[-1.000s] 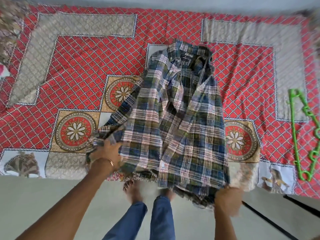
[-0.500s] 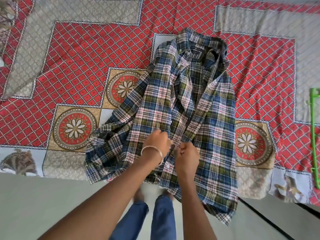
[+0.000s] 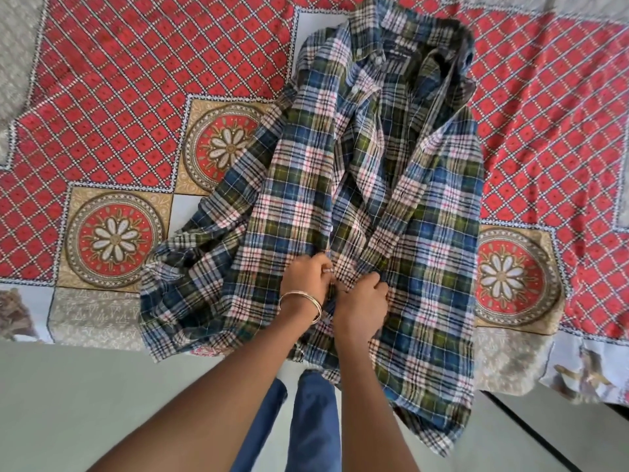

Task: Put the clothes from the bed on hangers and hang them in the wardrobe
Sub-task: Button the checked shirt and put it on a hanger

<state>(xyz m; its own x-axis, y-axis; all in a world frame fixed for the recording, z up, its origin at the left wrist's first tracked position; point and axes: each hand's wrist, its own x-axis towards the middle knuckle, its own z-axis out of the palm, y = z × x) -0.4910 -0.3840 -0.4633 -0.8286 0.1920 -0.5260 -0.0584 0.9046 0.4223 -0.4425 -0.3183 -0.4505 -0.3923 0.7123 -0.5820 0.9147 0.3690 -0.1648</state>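
Plaid cloth is pinched between both hands right at the front placket of the shirt (image 3: 367, 199), low down near the hem. The left hand (image 3: 306, 279), with a thin metal bangle (image 3: 301, 301) on its wrist, is curled around one front edge, and the right hand (image 3: 360, 301) is curled around the other edge just beside it, knuckles nearly touching. The shirt is laid face up on the bed (image 3: 136, 80), which is covered with a red diamond-print bedspread. Its long axis runs away from the person: collar at the far end, tilted a bit right, hem hanging over the near edge of the bed. One sleeve is bunched out to the left
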